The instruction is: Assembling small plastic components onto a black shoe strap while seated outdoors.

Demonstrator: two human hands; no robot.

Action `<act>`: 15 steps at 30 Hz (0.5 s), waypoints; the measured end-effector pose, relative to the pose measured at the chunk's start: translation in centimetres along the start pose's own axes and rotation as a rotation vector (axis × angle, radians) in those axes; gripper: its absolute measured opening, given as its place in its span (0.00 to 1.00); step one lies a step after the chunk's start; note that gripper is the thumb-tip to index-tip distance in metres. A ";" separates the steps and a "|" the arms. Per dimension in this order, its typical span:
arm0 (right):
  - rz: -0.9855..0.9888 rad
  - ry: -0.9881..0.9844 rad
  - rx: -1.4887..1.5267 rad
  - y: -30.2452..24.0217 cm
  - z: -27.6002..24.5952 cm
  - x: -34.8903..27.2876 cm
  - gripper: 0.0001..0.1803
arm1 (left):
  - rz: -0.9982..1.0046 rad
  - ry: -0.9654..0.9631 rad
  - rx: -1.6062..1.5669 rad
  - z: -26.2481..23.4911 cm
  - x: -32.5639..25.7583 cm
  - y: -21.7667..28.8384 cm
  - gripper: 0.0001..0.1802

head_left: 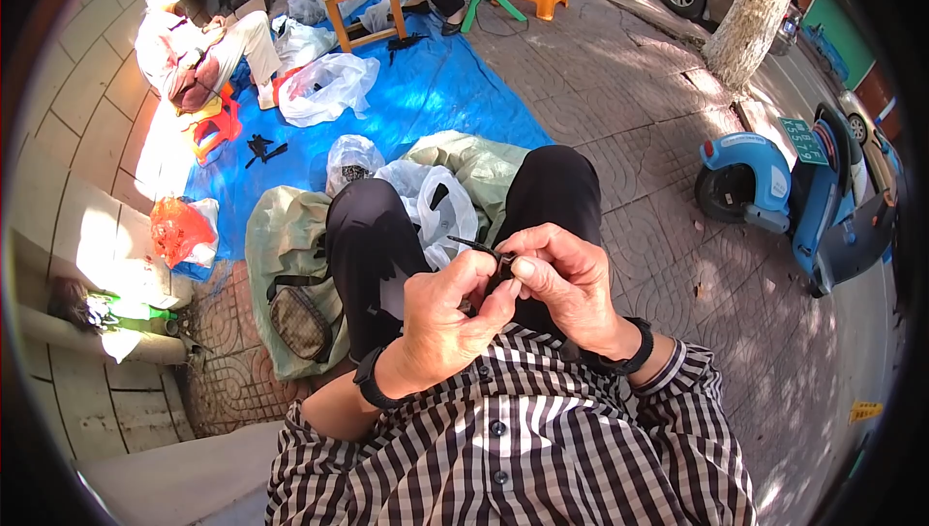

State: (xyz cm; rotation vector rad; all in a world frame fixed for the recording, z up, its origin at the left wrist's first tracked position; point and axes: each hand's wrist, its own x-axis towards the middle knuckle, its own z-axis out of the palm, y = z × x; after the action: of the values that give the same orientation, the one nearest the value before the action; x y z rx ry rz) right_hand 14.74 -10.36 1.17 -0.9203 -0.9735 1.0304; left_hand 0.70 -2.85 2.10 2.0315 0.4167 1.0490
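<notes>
My left hand [445,318] and my right hand [569,279] meet above my lap, fingers pinched together on a small black part [503,265]. A thin dark strip sticks out from it to the left, over my left fingers. Most of the part is hidden by fingertips, so its exact kind does not show. Both wrists wear black bands. Just beyond my hands, between my knees, sits an open white plastic bag [440,202] with something dark at its opening. Behind that bag is a smaller clear bag [353,160] of dark small pieces.
Greenish sacking [281,236] lies under my legs, with a brown patterned pouch [301,321] on it. A blue tarp [455,90] spreads ahead, bearing bags, black pieces and a wooden stool [363,5]. Seated people are beyond. A blue scooter [764,187] stands right, near a tree trunk [755,18].
</notes>
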 end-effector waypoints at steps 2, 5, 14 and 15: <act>0.033 -0.014 0.094 -0.1 -0.1 0.3 0.09 | -0.003 -0.021 -0.037 -0.1 -0.3 -0.7 0.08; 0.117 -0.102 0.180 -0.4 -0.8 0.5 0.09 | 0.060 -0.063 -0.039 -0.6 -0.3 -1.1 0.08; 0.021 -0.266 -0.043 -1.6 -1.1 0.2 0.13 | 0.069 -0.241 -0.075 -2.8 0.2 -0.1 0.06; 0.013 -0.269 -0.046 -1.8 -1.1 0.2 0.13 | 0.077 -0.239 -0.071 -2.8 0.2 0.0 0.06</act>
State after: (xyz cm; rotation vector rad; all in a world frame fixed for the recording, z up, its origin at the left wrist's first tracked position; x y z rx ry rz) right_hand 16.32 -10.74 2.55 -0.8401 -1.2201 1.1667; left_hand -1.42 -1.30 3.21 2.0920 0.1754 0.8399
